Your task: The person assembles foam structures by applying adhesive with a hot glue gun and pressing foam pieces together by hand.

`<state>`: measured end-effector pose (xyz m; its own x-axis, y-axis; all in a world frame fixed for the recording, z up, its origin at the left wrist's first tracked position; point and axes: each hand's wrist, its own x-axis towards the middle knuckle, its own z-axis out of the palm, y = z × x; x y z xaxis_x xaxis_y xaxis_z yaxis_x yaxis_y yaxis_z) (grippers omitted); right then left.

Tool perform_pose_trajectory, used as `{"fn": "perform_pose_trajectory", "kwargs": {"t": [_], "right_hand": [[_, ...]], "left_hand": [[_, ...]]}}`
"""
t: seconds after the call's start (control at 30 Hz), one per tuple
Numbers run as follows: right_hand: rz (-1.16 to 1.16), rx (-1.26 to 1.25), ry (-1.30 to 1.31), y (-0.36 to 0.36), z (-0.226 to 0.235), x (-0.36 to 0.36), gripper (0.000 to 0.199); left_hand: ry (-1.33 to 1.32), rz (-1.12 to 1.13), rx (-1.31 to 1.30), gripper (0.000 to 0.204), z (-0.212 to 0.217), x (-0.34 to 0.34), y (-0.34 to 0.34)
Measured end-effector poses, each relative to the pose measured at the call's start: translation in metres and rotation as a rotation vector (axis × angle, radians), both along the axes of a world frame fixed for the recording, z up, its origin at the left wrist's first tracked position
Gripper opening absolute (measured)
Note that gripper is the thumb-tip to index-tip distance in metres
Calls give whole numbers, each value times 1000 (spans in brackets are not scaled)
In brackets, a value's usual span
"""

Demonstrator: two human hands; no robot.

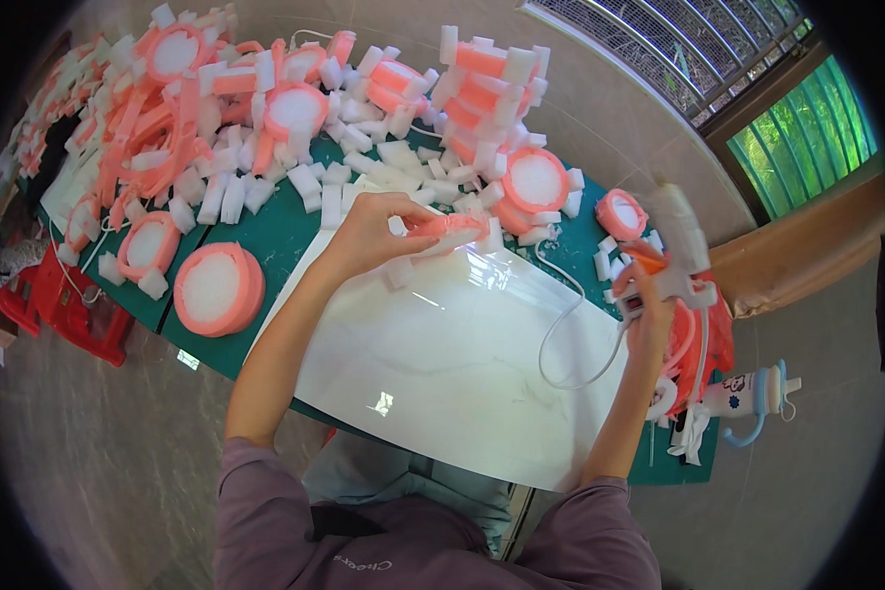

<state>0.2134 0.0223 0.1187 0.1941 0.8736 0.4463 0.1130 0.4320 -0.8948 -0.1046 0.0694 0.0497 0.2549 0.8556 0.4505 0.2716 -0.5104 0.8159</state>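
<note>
My left hand [379, 236] pinches a small foam piece [454, 230], pink on top with white below, holding it above the far part of a glossy white board [442, 364]. In my right hand [649, 320] is a white glue gun [680, 236] with an orange part, held upright at the board's right side. Its upper end is blurred by motion. A white cord [544, 344] loops over the board near the gun. Just beyond the foam piece stands a round pink-rimmed foam form [534, 180] with a white centre.
Many pink and white foam forms and loose white blocks [231, 200] crowd the far and left parts of the green table [221, 359]. A tall foam stack [487, 93] stands at the back. A cup [742, 393] stands at right, and a red stool [74, 305] at left.
</note>
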Motion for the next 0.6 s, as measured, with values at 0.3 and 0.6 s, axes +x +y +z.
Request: {"fn": "perform_pose_trajectory", "kwargs": {"t": [0.3,0.6], "right_hand": [[343,-423,-283,-7,-28,-37,22],[348,-536,-300,-3,-49,-46,17]], "left_hand": [[24,25,59,22,-1,2,-1],[28,5,94,20,-3,3,0]]}}
